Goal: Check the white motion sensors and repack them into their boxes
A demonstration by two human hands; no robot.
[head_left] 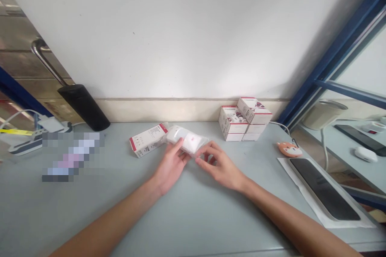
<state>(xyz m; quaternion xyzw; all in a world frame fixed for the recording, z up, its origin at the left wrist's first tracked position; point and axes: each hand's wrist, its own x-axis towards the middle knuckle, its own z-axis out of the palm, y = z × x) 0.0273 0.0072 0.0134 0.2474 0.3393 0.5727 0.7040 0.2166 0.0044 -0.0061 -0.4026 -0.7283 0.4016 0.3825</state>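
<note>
Cradling the bag (192,142) in a half-curled left hand (169,165) should steady the right hand (222,165), pinching its end.

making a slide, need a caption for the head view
Left hand and right hand hold a clear plastic packet near a white box.
</note>
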